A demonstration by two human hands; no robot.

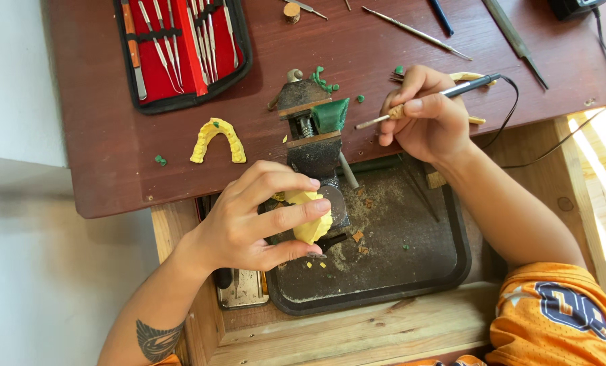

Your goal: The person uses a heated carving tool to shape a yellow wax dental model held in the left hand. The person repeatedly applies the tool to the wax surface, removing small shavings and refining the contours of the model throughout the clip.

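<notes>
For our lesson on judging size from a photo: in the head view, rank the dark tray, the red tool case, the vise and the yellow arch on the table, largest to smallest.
1. Tray
2. Tool case
3. Vise
4. Yellow arch

All lie at similar depth, so the ranking looks safe.

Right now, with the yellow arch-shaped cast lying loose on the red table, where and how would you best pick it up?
Probably pinch the yellow arch cast across its curved top, coming straight down from above. It lies flat with both legs pointing toward the table's near edge, apart from the instrument case and the vise, so fingers have room.
</notes>
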